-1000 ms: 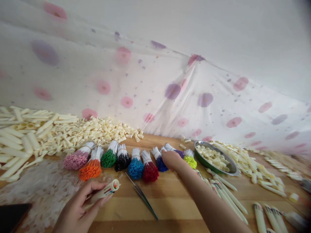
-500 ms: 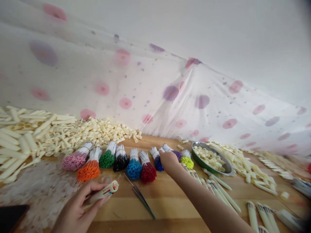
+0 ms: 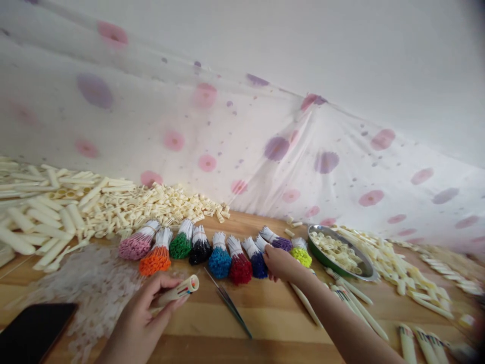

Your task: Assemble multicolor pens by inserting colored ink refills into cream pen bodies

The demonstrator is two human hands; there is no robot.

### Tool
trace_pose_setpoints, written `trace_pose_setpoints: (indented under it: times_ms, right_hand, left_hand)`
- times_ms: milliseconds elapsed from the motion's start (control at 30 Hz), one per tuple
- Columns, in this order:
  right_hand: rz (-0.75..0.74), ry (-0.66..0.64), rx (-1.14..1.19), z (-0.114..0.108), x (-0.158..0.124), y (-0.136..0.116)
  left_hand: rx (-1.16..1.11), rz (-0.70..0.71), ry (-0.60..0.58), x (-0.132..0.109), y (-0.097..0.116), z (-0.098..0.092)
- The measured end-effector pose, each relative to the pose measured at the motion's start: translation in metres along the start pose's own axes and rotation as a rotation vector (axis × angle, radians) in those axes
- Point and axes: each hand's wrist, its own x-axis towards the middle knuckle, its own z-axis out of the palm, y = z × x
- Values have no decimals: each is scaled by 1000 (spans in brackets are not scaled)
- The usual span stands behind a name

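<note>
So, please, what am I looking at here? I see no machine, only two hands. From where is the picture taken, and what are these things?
There is no machine: a person works with bare hands, and a camera on the head looks down at a wooden table. The left hand holds a cream pen barrel. The right hand reaches into a row of coloured refill bundles, next to the dark blue bundle. Nearby lie tweezers, a metal dish of small cream pieces, a heap of cream parts and a black phone.

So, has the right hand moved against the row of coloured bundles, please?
Yes. The right hand has drawn back slightly toward the person: the purple bundle, mostly covered before, now shows beyond its knuckles.
</note>
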Motion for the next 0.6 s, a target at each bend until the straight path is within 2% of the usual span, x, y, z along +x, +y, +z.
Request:
trace_pose_setpoints:
  times_ms: [100,200,300,400,467,600]
  right_hand:
    - [-37,-57,236,6,-7,6]
    - [-93,-33,423,9,-19,13]
    - [-154,4,535,3,-40,20]
    - [-238,65,578,-10,-69,15]
    - [-359,133,556,-17,-87,4]
    - [-595,200,389,-20,-106,-23]
  left_hand:
    - [24,15,14,0,-1,0]
    - [51,35,33,0,-1,1]
    - [99,120,36,0,2,1]
    - [222,312,36,2,5,-2]
    - [321,443,46,4,4,-5]
    - [431,503,70,7,-2,-13]
